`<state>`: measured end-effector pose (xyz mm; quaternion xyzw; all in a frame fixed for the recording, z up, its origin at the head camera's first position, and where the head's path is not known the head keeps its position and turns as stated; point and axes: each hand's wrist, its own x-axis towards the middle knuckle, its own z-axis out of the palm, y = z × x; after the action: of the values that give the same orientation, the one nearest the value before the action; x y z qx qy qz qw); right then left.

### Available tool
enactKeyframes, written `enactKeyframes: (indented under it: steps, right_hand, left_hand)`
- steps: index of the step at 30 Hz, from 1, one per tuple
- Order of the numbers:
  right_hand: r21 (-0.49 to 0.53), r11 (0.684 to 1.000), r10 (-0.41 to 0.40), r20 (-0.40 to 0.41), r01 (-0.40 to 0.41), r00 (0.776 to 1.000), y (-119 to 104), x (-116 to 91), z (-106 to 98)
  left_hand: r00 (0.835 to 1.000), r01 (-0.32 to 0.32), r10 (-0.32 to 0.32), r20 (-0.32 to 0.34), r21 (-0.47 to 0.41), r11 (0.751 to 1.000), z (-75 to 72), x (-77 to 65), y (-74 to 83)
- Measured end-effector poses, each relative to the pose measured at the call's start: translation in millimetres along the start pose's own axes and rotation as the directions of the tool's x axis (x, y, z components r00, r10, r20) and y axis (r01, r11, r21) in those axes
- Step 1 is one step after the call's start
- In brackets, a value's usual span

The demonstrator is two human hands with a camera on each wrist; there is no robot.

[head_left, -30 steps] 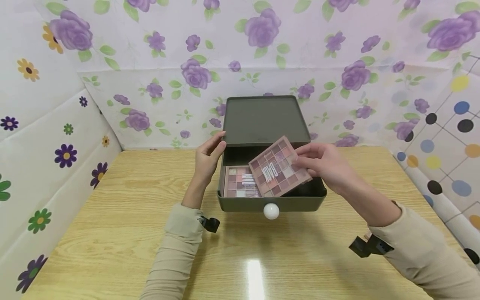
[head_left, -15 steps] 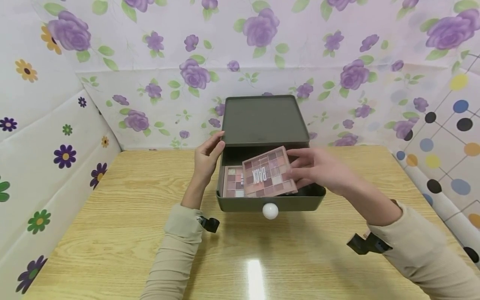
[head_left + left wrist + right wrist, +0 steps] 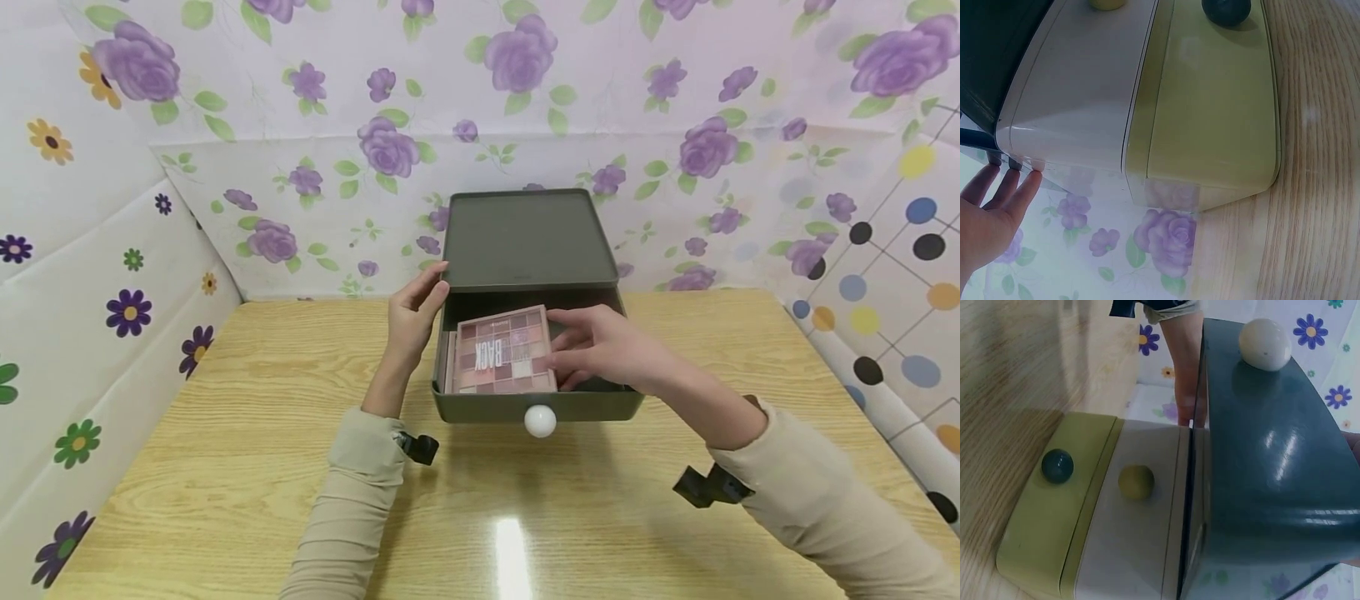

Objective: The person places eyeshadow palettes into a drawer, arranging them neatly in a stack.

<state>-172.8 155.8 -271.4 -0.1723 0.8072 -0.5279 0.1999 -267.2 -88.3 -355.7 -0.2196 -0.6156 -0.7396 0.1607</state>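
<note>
My right hand holds an eyeshadow palette by its right edge, thumb on the near side, inside the pulled-out dark green drawer with a white knob. This palette overlaps a second eyeshadow palette, of which only a strip at the left shows. In the left wrist view, the extended fingers of my left hand touch the side of the drawer unit near its top. From the head, that hand stands at the left side of the dark green top. The drawer front hides most of my right hand in the right wrist view.
Below the dark drawer are a white drawer with a yellow knob and a yellow-green drawer with a dark knob. The unit stands on a wooden table against a flowered cloth.
My right hand has moved left and down with the palette, turning it straighter and bringing it over the second palette in the drawer. My left hand has stayed at the unit's side.
</note>
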Motion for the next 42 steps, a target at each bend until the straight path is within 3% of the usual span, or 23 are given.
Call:
enactKeyframes:
  steps: [14,23,42]
  right_hand:
    - [-0.208,0.978,-0.021,0.043,0.029,0.999,-1,5,7]
    - [-0.267,0.963,-0.02,0.031,0.028,0.999,-1,0,3]
    - [-0.125,0.987,-0.111,-0.079,0.101,0.991,-1,-50,-19]
  left_hand:
    - [1.0,-0.01,0.01,-0.002,0.005,1.0,-0.1,0.0,-0.8]
    - [1.0,-0.028,0.028,-0.005,-0.005,1.0,-0.6,0.3,-3.9]
    - [1.0,0.013,-0.013,-0.004,-0.007,1.0,-0.1,-0.4,-1.3]
